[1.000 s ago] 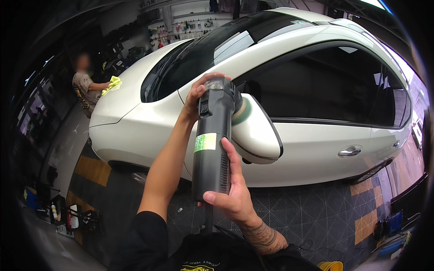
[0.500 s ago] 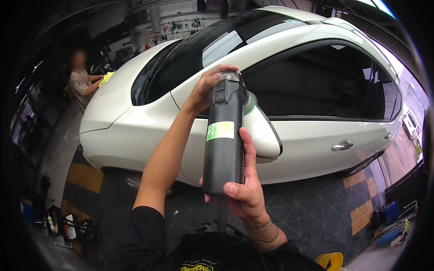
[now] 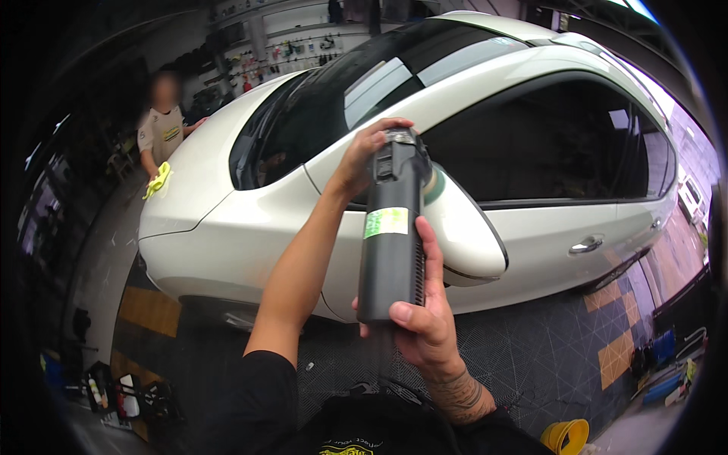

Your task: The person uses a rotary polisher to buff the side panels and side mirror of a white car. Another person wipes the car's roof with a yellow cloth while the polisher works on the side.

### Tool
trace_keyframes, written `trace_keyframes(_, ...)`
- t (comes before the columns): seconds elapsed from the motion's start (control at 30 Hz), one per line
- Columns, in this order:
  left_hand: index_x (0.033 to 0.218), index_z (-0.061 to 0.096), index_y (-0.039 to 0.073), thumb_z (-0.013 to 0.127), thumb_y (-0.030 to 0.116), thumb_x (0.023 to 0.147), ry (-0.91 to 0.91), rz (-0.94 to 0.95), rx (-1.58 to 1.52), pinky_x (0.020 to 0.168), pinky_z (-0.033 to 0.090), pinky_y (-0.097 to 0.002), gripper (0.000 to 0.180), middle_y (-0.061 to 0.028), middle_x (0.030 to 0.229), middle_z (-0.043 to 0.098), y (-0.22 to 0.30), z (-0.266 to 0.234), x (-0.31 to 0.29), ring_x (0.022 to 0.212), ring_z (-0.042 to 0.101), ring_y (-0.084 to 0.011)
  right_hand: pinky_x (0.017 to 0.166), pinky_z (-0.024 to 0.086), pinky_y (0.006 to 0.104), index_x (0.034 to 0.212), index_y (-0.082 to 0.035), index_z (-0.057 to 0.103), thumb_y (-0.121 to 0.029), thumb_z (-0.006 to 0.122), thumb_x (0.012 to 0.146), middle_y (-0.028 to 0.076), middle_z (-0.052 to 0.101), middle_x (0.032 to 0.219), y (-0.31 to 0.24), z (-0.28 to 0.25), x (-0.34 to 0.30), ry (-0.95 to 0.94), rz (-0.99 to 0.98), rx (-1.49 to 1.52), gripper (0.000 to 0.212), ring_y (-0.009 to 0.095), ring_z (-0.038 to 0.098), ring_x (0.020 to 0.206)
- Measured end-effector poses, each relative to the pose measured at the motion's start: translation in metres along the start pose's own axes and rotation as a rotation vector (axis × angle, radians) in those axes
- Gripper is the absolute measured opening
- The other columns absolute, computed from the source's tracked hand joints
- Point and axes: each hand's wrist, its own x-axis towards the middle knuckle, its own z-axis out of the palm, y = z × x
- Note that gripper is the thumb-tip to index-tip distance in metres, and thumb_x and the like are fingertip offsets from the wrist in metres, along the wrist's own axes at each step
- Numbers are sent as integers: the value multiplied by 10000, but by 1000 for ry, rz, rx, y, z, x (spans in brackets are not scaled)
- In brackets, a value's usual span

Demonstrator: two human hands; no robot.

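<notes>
Head view, described from left to right: at the far left, a second person (image 3: 161,129) is seen at the front of a white car (image 3: 250,220), with a yellow cloth (image 3: 158,180) held against the bonnet's front edge. Shelves of bottles (image 3: 296,49) are seen on the wall behind. Bottles and small items (image 3: 114,390) are scattered on the dark tiled floor (image 3: 523,356) at the lower left.

At the centre, a black handheld polishing machine (image 3: 393,250) is held upright against the car's white side mirror (image 3: 466,235), beside the dark front door window. Its head is capped by the left hand (image 3: 362,163), whose fingers (image 3: 379,129) are curled over the top and pressed together. Its lower body is gripped by the right hand (image 3: 425,318), with the thumb (image 3: 406,312) pressed across the front and the other fingers wrapped behind, mostly hidden. A pale green pad (image 3: 434,182) at the machine's head is touching the mirror housing.

A yellow bucket (image 3: 565,436) is seen on the floor at the lower right.
</notes>
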Motion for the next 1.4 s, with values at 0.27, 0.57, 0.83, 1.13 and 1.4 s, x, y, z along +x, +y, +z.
trace_keyframes(0.27,1241,520,-5,663,568,728,30,-5,-50,919,523,-373,782,-187,1181,597,-10,-37,-11,1046,620,-253,569,602,395,1511,-257,37,-190,711,648,235,435,1197,25,14,20,63,28,-71,1097,327,646,864)
trace_keyframes(0.57,1214,541,8,638,533,754,56,24,-197,899,515,-357,705,-154,1147,603,-25,-52,-17,1024,607,-229,608,605,389,1512,-250,31,-145,744,696,193,431,1230,42,13,31,38,73,-155,1088,296,627,931)
trace_keyframes(0.83,1235,504,-15,672,608,724,93,87,-239,929,508,-403,822,-230,1243,556,-44,-69,-29,1072,602,-290,878,494,332,1517,-142,141,-134,777,748,156,359,1346,44,9,31,7,60,-296,998,211,512,1105)
trace_keyframes(1.13,1282,473,-22,677,527,789,10,202,-378,986,444,-580,765,-324,1317,450,-49,-54,-43,1226,466,-482,1063,339,363,1513,-113,156,-182,797,734,152,342,1399,49,-4,11,-47,-30,-564,1011,242,377,1290)
trace_keyframes(1.4,1225,519,-9,710,550,733,20,149,-173,978,481,-513,769,-275,1270,502,-30,-33,-37,1201,520,-396,972,463,373,1506,-117,124,-125,806,695,156,406,1342,42,-9,-10,-19,51,-259,1060,236,494,1186)
